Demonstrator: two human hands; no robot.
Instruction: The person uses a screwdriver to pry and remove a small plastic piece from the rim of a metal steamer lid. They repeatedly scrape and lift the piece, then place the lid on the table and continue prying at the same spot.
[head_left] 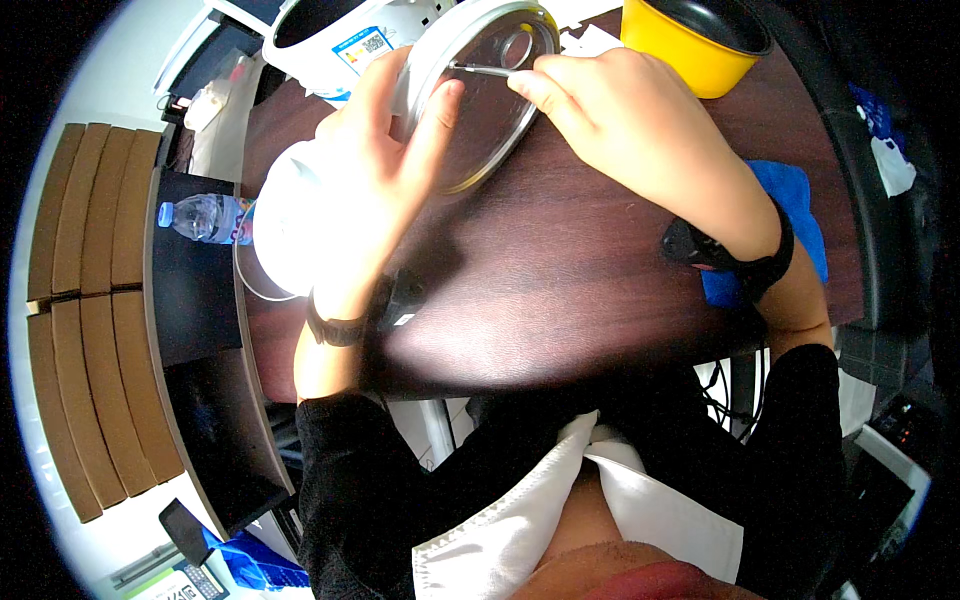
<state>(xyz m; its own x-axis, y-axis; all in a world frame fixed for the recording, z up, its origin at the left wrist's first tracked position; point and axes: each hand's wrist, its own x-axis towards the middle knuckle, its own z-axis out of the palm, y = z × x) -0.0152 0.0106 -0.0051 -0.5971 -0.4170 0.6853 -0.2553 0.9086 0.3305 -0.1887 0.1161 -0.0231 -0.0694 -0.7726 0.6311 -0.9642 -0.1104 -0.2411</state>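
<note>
One round clear lid (482, 112) is tilted above the brown table (560, 300), its left side held between thumb and fingers of the left hand (385, 150). The right hand (625, 110), closed, grips one slim metal tool (485, 70) reaching leftward across the lid; its tip apparently meets the lid, though too small to confirm. Around: one yellow pot (685, 50), one white appliance (305, 65), one blue cloth (800, 210), one bottle (208, 218).

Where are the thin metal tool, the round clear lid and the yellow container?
Thin metal tool (482, 69): head view, middle of its shaft.
Round clear lid (485, 118): head view, on its transparent panel.
Yellow container (685, 57): head view, on its outer wall.
</note>
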